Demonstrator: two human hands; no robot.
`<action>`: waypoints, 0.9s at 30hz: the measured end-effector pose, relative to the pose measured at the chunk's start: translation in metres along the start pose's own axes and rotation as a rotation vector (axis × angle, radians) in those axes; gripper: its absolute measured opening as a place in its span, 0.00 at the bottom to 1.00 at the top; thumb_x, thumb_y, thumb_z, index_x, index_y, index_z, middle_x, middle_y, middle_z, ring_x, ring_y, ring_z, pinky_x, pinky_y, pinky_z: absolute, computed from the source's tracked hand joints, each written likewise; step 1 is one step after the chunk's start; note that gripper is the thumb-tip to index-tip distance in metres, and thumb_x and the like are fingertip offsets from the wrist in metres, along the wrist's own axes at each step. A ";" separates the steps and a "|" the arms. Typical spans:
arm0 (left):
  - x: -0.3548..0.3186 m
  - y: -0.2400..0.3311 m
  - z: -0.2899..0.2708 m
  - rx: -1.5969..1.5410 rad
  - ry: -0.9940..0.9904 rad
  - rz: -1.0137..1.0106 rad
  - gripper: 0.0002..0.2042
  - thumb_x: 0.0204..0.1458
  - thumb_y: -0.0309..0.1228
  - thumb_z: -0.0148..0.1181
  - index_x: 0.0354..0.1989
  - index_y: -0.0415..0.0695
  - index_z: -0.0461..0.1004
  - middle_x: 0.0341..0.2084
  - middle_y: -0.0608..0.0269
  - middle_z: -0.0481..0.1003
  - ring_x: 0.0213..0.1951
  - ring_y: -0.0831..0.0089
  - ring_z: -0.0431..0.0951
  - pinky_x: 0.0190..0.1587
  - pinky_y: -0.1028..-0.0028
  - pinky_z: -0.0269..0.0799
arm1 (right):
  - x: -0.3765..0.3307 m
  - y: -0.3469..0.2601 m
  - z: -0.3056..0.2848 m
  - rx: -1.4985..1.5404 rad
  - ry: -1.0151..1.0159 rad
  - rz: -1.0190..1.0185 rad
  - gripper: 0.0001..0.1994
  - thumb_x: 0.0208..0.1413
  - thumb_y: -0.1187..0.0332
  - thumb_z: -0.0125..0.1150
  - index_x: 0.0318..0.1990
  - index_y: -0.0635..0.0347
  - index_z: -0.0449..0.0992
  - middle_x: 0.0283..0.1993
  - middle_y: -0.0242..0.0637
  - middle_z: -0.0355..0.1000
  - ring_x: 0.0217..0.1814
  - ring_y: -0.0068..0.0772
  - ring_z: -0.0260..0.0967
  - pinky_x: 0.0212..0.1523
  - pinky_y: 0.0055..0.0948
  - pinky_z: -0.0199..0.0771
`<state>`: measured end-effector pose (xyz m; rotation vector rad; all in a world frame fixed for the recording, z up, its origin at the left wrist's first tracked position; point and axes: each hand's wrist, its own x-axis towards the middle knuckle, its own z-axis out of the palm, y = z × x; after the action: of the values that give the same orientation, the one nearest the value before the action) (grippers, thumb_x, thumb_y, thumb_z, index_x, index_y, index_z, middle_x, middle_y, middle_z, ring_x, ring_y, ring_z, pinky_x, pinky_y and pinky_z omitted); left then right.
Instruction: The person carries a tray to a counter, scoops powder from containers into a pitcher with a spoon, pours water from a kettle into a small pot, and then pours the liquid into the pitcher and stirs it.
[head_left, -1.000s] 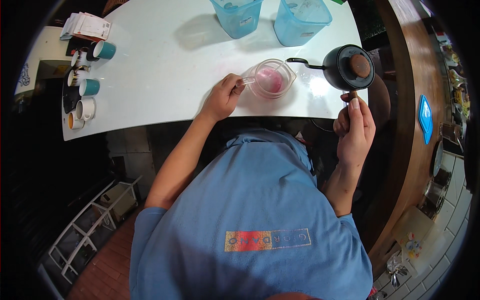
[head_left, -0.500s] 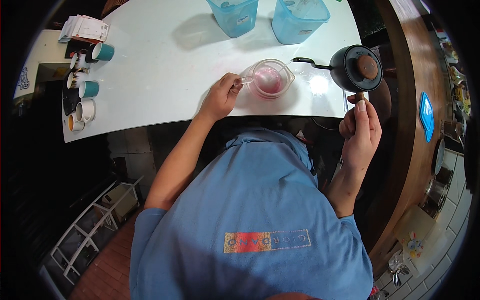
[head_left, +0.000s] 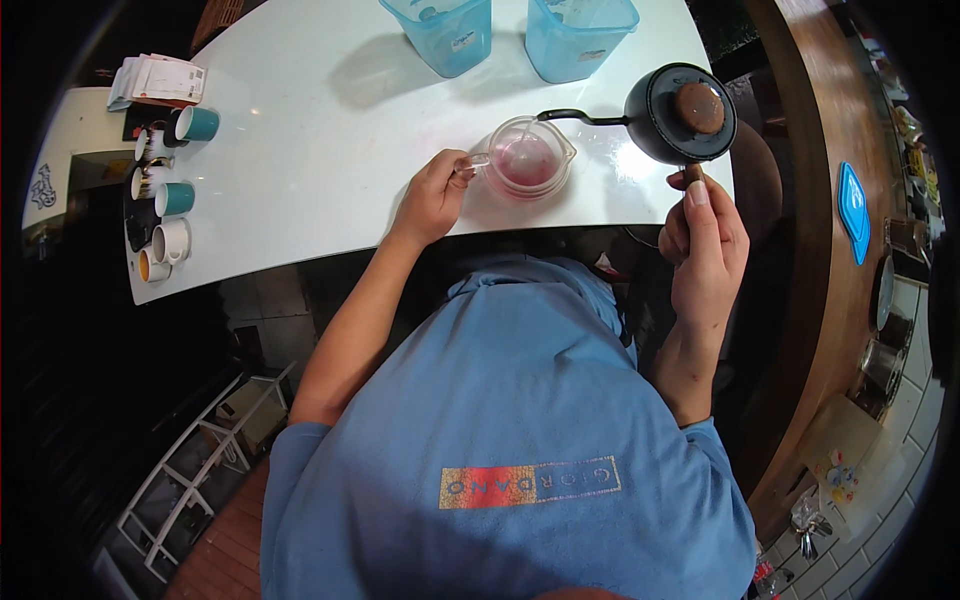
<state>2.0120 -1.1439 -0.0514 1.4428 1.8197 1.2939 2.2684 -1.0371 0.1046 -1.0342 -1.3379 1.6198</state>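
My left hand is closed round the clear handle of a see-through jug with a pouring lip, which stands on the white table. Pinkish liquid shows inside it. Raised over the table's right side, a black gooseneck kettle with a round brown lid knob hangs from my right hand, whose fingers grip its brown handle. The tip of the thin spout reaches over the jug's rim, and a thin stream of water seems to fall from it into the jug.
Two light-blue plastic tubs stand at the table's far side. Several cups line its left edge, with a stack of papers behind them. On the right, a blue lid lies on a wooden counter.
The kettle has shifted left, its spout tip now over the jug's upper rim. The view has also shifted slightly. Both hands keep their holds.
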 end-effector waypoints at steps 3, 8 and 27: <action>-0.001 0.002 0.000 0.018 0.002 -0.016 0.08 0.60 0.30 0.50 0.41 0.37 0.69 0.31 0.52 0.74 0.33 0.59 0.76 0.38 0.69 0.71 | 0.003 0.001 0.002 -0.004 0.007 -0.004 0.14 0.63 0.65 0.51 0.44 0.71 0.71 0.21 0.21 0.56 0.20 0.08 0.48 0.19 0.15 0.43; -0.002 0.000 0.000 0.011 0.013 -0.051 0.08 0.59 0.30 0.52 0.40 0.37 0.69 0.30 0.51 0.74 0.33 0.56 0.75 0.38 0.68 0.71 | 0.008 -0.001 0.000 -0.022 -0.003 -0.012 0.14 0.63 0.65 0.51 0.44 0.70 0.71 0.21 0.20 0.56 0.20 0.08 0.48 0.19 0.15 0.44; -0.001 0.003 -0.003 0.003 0.048 0.138 0.07 0.57 0.28 0.56 0.37 0.36 0.71 0.27 0.58 0.72 0.27 0.69 0.73 0.32 0.75 0.69 | 0.008 -0.001 -0.013 -0.054 0.108 -0.052 0.14 0.64 0.65 0.48 0.44 0.70 0.71 0.19 0.20 0.54 0.18 0.08 0.45 0.19 0.15 0.42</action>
<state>2.0116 -1.1462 -0.0475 1.5757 1.7788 1.4042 2.2771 -1.0248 0.1032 -1.0946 -1.3318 1.4758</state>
